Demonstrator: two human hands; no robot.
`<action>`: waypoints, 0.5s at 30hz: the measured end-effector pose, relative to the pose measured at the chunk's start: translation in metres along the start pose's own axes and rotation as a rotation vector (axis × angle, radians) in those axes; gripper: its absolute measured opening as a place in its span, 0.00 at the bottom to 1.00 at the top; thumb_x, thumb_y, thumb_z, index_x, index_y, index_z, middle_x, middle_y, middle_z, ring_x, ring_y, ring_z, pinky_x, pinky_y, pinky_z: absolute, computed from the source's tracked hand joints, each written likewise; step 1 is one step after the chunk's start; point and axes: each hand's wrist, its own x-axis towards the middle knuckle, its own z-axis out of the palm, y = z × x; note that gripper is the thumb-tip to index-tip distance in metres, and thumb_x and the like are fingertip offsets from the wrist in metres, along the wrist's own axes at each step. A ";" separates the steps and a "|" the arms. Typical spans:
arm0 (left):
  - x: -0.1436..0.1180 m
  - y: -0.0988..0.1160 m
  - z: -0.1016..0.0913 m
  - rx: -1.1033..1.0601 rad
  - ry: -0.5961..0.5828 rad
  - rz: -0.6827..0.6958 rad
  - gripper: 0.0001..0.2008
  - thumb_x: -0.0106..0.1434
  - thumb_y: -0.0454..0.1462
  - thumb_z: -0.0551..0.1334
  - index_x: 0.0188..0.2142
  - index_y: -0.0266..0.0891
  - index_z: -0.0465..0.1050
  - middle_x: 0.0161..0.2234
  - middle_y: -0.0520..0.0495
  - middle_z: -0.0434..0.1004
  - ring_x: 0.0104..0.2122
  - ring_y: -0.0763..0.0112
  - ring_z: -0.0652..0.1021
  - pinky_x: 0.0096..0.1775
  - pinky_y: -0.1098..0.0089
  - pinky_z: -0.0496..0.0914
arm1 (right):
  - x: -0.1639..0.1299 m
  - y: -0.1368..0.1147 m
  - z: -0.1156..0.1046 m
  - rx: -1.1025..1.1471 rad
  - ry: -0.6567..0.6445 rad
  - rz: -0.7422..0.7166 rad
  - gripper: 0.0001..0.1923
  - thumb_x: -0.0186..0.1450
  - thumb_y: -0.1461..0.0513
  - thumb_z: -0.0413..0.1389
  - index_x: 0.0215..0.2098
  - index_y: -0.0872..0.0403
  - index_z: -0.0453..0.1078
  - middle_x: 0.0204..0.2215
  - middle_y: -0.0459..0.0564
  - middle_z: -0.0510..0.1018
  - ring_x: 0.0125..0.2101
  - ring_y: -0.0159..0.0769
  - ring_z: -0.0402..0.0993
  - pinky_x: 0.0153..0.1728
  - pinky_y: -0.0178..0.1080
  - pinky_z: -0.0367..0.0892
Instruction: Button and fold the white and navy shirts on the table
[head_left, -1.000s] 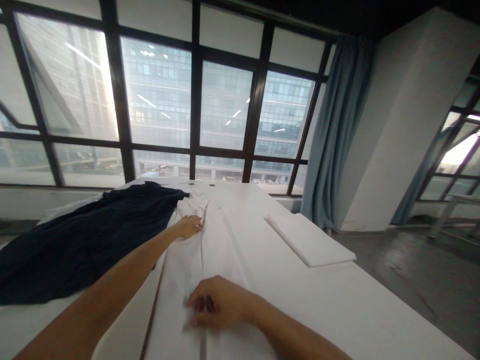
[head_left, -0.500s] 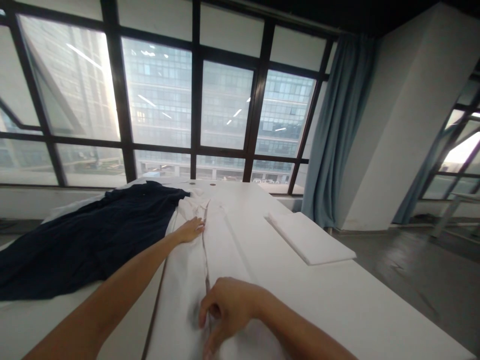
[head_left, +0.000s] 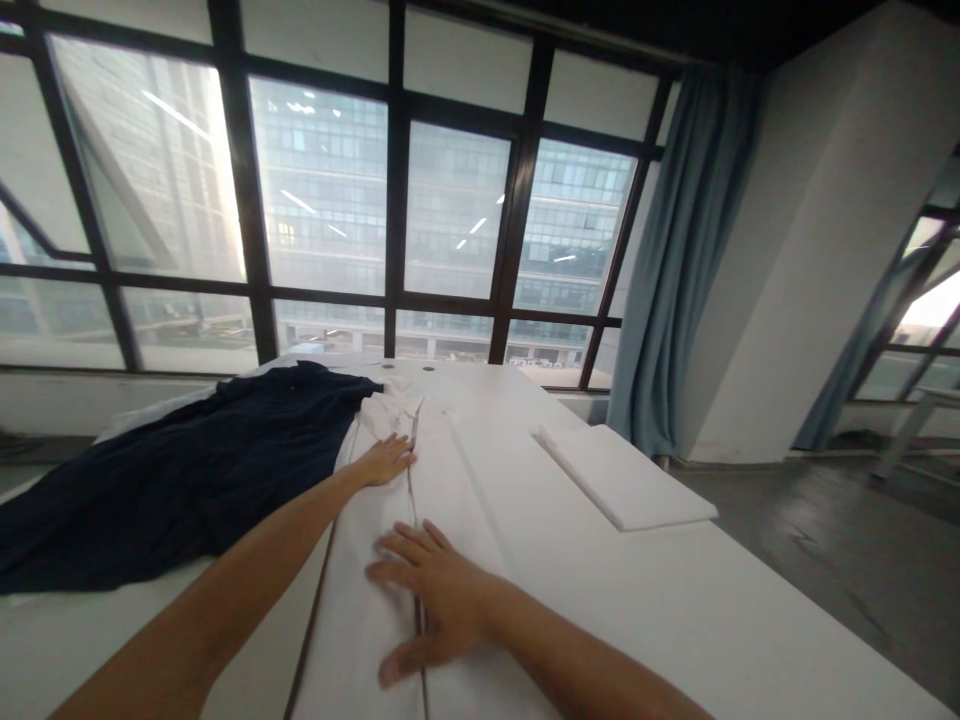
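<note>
A white shirt point(head_left: 367, 590) lies lengthwise on a white table point(head_left: 675, 600), its collar toward the window. My left hand point(head_left: 386, 460) rests flat on the shirt's upper part, just left of the front placket. My right hand point(head_left: 427, 595) lies lower down on the shirt with the fingers spread, palm pressed across the placket. Neither hand grips anything.
A dark navy garment point(head_left: 172, 480) is spread over the table's left side, touching the white shirt near the collar. A folded white cloth point(head_left: 626, 480) sits near the right edge. Tall windows and a blue curtain point(head_left: 675, 260) stand behind; grey floor lies to the right.
My right hand was curled on the placket; it has since flattened out with fingers spread and slid slightly up the shirt. My left hand stays near the collar.
</note>
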 end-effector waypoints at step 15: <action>0.008 0.043 -0.004 -0.043 0.165 -0.272 0.21 0.64 0.47 0.50 0.50 0.39 0.69 0.55 0.37 0.71 0.56 0.54 0.70 0.56 0.53 0.58 | 0.003 0.011 0.002 -0.080 -0.005 0.121 0.46 0.61 0.37 0.49 0.68 0.53 0.48 0.68 0.58 0.45 0.67 0.50 0.37 0.64 0.55 0.33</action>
